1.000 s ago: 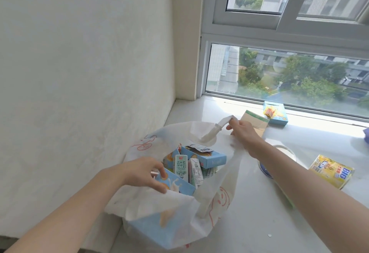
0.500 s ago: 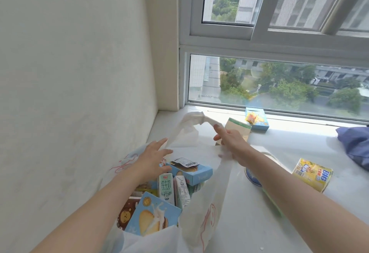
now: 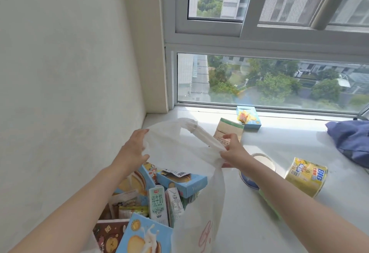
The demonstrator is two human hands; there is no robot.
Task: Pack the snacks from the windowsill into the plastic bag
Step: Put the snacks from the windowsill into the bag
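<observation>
From the head camera, my right hand (image 3: 231, 151) is clenched on the twisted loop handle of the thin white plastic bag (image 3: 179, 145) and lifts it over the mouth. My left hand (image 3: 133, 147) lies with straight fingers against the bag's far left rim, thumb spread below. As far as I can see, it is touching the film, not closed round it.

The bag stands on the pale stone windowsill (image 3: 279, 213) in the corner by the wall. It is already well filled, with a white-and-green milk carton (image 3: 157, 203) and a light blue cake box (image 3: 183, 181) showing on top.

The nearest loose snack is the flat brown packet with a green top edge (image 3: 229, 127). It lies just beyond my right knuckles, its long axis pointing away from me towards the glass. My right hand is much the nearer, though it would first have to let the handle go.

Farther off are a small blue box with an orange picture (image 3: 248, 117) by the window frame and a yellow biscuit pack (image 3: 306, 175) out to my right.
</observation>
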